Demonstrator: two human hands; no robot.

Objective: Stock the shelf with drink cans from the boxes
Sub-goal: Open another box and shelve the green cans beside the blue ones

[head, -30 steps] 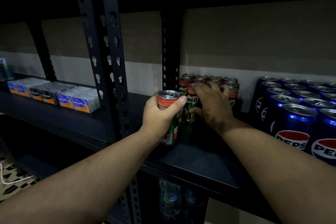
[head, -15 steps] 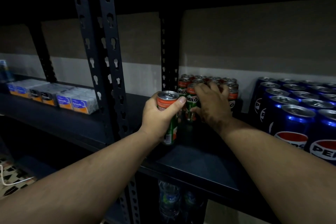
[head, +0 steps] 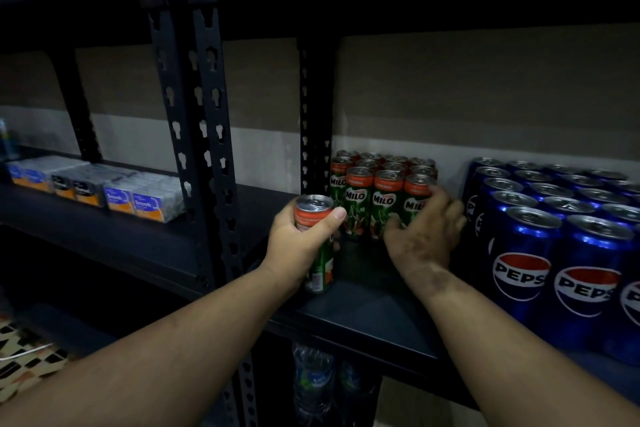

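**Two bare hands at a dark metal shelf of drink cans**

Two hands reach onto a black metal shelf [head: 363, 315] in dim light. The left hand [head: 301, 243] has its grip clamped round a slim green Milo can with an orange top band [head: 317, 239], thumb across the near side, holding it upright just left of and nearer than a block of matching green and orange Milo cans [head: 377, 191] standing in rows toward the far wall. The right hand [head: 420, 232] rests against the near right can of that block, fingers spread and fairly straight, its grip apart and closed on nothing. Just right of this hand stand rows of blue Pepsi cans [head: 561, 239], reaching to the near edge. Far left, past a black slotted upright post [head: 211, 135], small blue and orange wrapped boxes [head: 100, 187] sit on a neighbouring shelf. Clear plastic bottles [head: 313, 381] show dimly on the level below.
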